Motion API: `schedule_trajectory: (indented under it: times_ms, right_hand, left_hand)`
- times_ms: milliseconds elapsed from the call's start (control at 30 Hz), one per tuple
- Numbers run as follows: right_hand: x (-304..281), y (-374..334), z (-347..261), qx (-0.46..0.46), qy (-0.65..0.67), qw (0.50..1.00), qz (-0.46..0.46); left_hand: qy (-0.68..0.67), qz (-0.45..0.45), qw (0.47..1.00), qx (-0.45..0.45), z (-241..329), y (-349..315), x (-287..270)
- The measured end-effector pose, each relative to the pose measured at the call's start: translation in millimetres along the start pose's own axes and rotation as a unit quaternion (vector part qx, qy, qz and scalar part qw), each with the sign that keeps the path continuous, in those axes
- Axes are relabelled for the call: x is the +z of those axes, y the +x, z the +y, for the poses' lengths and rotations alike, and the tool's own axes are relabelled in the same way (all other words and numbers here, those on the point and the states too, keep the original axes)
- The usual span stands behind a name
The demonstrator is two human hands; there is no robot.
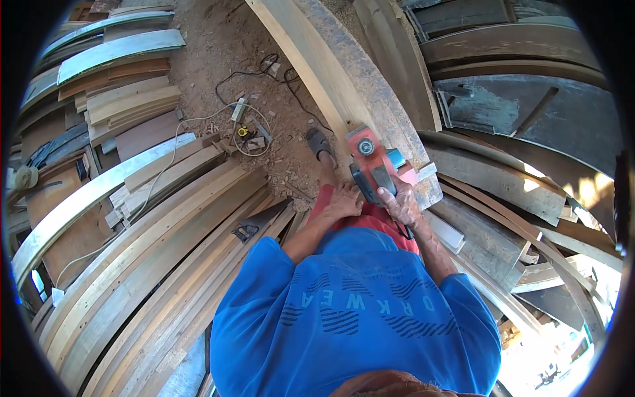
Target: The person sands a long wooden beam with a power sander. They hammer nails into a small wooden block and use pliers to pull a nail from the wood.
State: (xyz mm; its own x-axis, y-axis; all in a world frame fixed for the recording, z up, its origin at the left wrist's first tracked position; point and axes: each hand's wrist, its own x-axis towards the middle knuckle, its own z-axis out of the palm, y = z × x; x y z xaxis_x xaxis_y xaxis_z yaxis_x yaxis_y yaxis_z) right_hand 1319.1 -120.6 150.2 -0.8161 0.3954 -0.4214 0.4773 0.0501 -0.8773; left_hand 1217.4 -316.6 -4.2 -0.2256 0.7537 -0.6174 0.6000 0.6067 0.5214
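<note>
My right hand (401,202) is wrapped round the handle of a red electric planer (378,159) with a round dial knob and a teal part on its side. The planer sits at the near end of a long pale wooden board (317,79), partly covering it. Beside the planer, to its left, my left hand (344,200) lies with its fingers extended, holding nothing that I can see. What its fingertips touch is hard to make out. Beneath the board runs a worn, dusty workbench plank (370,73).
Stacked planks (152,245) fill the left side, with a handsaw (254,223) lying on them. On the dirt floor are a white power strip (238,109), a yellow tape measure (243,132) and dark cords (248,74). More timber (503,159) leans at the right.
</note>
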Motion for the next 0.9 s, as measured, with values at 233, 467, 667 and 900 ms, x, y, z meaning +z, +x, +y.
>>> schedule_trajectory:
  times_ms: [233, 467, 667, 900]
  right_hand:
    - [18.8, 29.9, -11.8, 0.006, -0.054, 0.998, 0.018]
    - [33.0, 65.3, -33.9, 0.012, -0.037, 0.998, 0.058]
    - [35.6, 86.0, -40.9, 0.017, -0.061, 0.996, 0.062]
    - [35.5, 117.4, -56.9, 0.005, -0.086, 0.994, 0.062]
  left_hand:
    - [-0.013, -0.022, 0.994, 0.111, 18.7, 15.7, 24.7]
    - [-0.086, -0.099, 0.981, 0.141, 36.7, 23.7, 37.6]
    - [-0.070, -0.046, 0.986, 0.143, 27.8, 26.6, 35.8]
    - [-0.083, 0.045, 0.985, 0.146, -1.4, 20.9, 15.7]
